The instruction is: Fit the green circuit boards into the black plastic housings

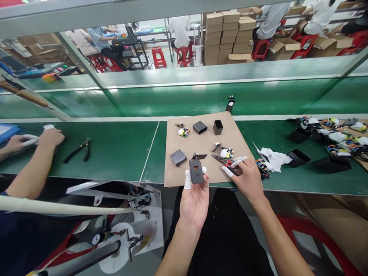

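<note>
My left hand, palm up and with white finger cots, holds a small dark grey plastic charger part with a thin dark flap at its top. My right hand, also in white finger cots, has its fingers around the handles of pliers with red on them. The jaws point left on the brown cardboard sheet. Just beyond the pliers lies a circuit board assembly with a white blob. Two grey housings, a dark open sleeve and another small board rest on the cardboard.
On the right lie a white cloth, black sleeves and a pile of circuit boards. Black-handled pliers lie left, near a co-worker's hands. A dark part stands past the cardboard. A metal frame bar crosses above.
</note>
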Demonstrator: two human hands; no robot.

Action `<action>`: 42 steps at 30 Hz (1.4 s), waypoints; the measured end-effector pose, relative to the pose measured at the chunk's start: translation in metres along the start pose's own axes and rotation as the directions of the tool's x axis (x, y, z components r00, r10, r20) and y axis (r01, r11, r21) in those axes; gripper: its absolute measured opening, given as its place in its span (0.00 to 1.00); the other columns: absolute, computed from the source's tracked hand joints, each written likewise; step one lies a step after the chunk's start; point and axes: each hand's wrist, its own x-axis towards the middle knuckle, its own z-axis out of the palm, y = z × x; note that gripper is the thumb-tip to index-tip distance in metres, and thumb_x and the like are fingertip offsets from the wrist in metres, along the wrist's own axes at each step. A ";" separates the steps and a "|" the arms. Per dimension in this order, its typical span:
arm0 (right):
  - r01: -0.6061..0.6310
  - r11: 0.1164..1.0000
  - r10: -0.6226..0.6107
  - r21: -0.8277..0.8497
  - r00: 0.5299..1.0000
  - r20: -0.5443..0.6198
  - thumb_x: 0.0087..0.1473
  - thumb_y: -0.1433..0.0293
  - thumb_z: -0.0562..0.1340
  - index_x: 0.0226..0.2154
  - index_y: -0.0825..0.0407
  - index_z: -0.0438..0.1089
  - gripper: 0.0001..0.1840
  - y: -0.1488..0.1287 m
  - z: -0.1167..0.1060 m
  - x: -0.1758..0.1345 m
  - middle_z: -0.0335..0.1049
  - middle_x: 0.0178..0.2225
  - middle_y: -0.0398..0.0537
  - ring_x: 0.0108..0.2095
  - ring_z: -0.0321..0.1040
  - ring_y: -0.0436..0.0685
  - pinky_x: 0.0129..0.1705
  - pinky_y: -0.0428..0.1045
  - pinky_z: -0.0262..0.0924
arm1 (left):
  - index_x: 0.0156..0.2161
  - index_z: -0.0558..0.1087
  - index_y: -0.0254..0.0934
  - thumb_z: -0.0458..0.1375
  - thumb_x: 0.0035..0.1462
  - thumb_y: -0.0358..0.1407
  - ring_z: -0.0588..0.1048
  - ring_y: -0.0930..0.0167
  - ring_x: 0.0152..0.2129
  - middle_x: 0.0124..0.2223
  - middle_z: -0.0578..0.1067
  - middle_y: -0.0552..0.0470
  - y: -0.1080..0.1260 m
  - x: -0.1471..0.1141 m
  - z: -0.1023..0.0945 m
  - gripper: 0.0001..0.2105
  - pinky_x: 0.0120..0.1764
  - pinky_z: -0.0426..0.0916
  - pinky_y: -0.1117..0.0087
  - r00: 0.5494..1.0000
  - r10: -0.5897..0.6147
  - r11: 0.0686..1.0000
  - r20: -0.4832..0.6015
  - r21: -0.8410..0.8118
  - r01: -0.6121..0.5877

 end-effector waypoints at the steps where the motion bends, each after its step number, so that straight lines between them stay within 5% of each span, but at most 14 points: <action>1: -0.001 1.000 0.001 0.003 1.000 -0.003 0.65 0.51 0.69 0.34 0.46 0.71 0.18 0.000 0.000 0.000 0.73 0.39 0.50 0.44 0.71 0.66 0.49 0.60 0.65 | 0.54 0.77 0.33 0.53 0.77 0.36 0.86 0.70 0.43 0.51 0.84 0.41 -0.001 0.007 -0.004 0.12 0.51 0.83 0.70 0.990 0.133 0.977 0.053 0.161 -0.140; 2: -0.002 1.000 0.002 0.006 1.000 -0.005 0.65 0.51 0.69 0.34 0.46 0.71 0.18 0.000 0.000 0.000 0.73 0.39 0.51 0.44 0.71 0.66 0.49 0.60 0.65 | 0.53 0.77 0.35 0.57 0.75 0.38 0.86 0.68 0.46 0.53 0.84 0.42 0.000 0.015 -0.009 0.10 0.52 0.83 0.67 0.946 0.288 0.885 0.145 0.336 -0.321; 4: -0.005 1.000 0.006 0.016 1.000 -0.003 0.65 0.51 0.69 0.34 0.46 0.71 0.18 -0.002 -0.001 0.001 0.73 0.39 0.51 0.44 0.71 0.67 0.50 0.61 0.66 | 0.52 0.76 0.38 0.65 0.69 0.44 0.85 0.64 0.49 0.53 0.83 0.43 0.005 0.034 -0.018 0.14 0.54 0.83 0.60 0.721 0.552 0.424 0.418 0.603 -0.675; 6: -0.008 1.000 0.008 0.025 1.000 -0.003 0.66 0.51 0.69 0.34 0.45 0.71 0.17 -0.003 -0.002 0.001 0.73 0.40 0.52 0.45 0.71 0.66 0.50 0.61 0.67 | 0.50 0.77 0.40 0.71 0.63 0.47 0.83 0.61 0.51 0.51 0.82 0.44 0.016 0.056 -0.025 0.17 0.58 0.80 0.55 0.595 0.582 0.165 0.554 0.636 -0.754; 11: -0.024 0.999 0.024 0.032 1.000 -0.008 0.66 0.52 0.69 0.33 0.45 0.71 0.17 -0.006 -0.003 0.003 0.73 0.39 0.51 0.45 0.72 0.67 0.51 0.61 0.67 | 0.43 0.81 0.41 0.69 0.64 0.47 0.83 0.59 0.45 0.45 0.82 0.44 0.034 0.095 -0.033 0.12 0.55 0.79 0.56 0.531 0.429 -0.122 0.731 0.630 -0.767; 15: -0.027 0.999 0.028 0.042 1.000 -0.013 0.66 0.53 0.69 0.33 0.46 0.71 0.17 -0.006 -0.004 0.004 0.74 0.38 0.51 0.44 0.72 0.66 0.50 0.60 0.67 | 0.41 0.80 0.40 0.65 0.68 0.42 0.84 0.61 0.40 0.42 0.82 0.46 0.037 0.096 -0.032 0.08 0.48 0.80 0.61 0.500 0.351 -0.269 0.792 0.597 -0.756; 20: -0.029 0.999 0.029 0.045 1.000 -0.004 0.67 0.54 0.69 0.34 0.46 0.71 0.16 -0.007 -0.005 0.005 0.75 0.40 0.51 0.46 0.72 0.66 0.51 0.60 0.67 | 0.51 0.79 0.41 0.63 0.70 0.40 0.83 0.60 0.50 0.51 0.83 0.44 0.046 0.085 -0.031 0.09 0.56 0.77 0.59 0.449 0.349 -0.354 0.823 0.559 -0.750; 25: -0.030 0.999 0.030 0.042 1.000 -0.004 0.67 0.54 0.69 0.34 0.46 0.71 0.16 -0.007 -0.005 0.005 0.75 0.40 0.51 0.46 0.72 0.67 0.50 0.61 0.67 | 0.43 0.79 0.40 0.64 0.69 0.42 0.83 0.62 0.40 0.42 0.82 0.47 0.048 0.091 -0.045 0.07 0.44 0.79 0.64 0.481 0.306 -0.395 0.821 0.570 -0.721; 29: -0.011 0.999 0.012 0.044 1.000 -0.017 0.67 0.54 0.68 0.34 0.45 0.72 0.16 -0.006 -0.004 0.005 0.75 0.40 0.51 0.46 0.72 0.66 0.49 0.60 0.66 | 0.42 0.78 0.40 0.63 0.70 0.43 0.83 0.61 0.41 0.41 0.82 0.46 0.045 0.094 -0.052 0.09 0.46 0.79 0.62 0.491 0.317 -0.395 0.811 0.584 -0.709; 35: -0.018 1.000 0.018 -0.006 0.994 -0.108 0.67 0.56 0.69 0.37 0.46 0.74 0.13 -0.015 -0.007 -0.001 0.79 0.43 0.53 0.47 0.73 0.68 0.54 0.64 0.62 | 0.60 0.71 0.38 0.72 0.60 0.43 0.84 0.54 0.50 0.53 0.82 0.38 0.016 0.082 -0.065 0.27 0.54 0.80 0.48 0.541 0.397 -0.308 0.741 0.663 -0.682; 38: 0.072 0.991 -0.062 0.117 0.994 -0.088 0.68 0.59 0.69 0.49 0.44 0.75 0.11 -0.042 -0.007 -0.006 0.80 0.51 0.55 0.54 0.76 0.69 0.59 0.67 0.65 | 0.56 0.71 0.38 0.73 0.59 0.40 0.85 0.55 0.48 0.51 0.82 0.40 0.004 0.076 -0.070 0.24 0.55 0.80 0.48 0.579 0.402 -0.226 0.709 0.690 -0.688; 42: 0.106 0.929 -0.117 0.354 0.993 0.010 0.69 0.64 0.67 0.69 0.41 0.67 0.29 -0.083 0.012 -0.001 0.75 0.61 0.58 0.63 0.74 0.69 0.62 0.65 0.74 | 0.51 0.71 0.40 0.67 0.62 0.37 0.85 0.62 0.46 0.49 0.82 0.44 0.007 0.074 -0.071 0.15 0.53 0.82 0.55 0.611 0.428 -0.096 0.666 0.706 -0.702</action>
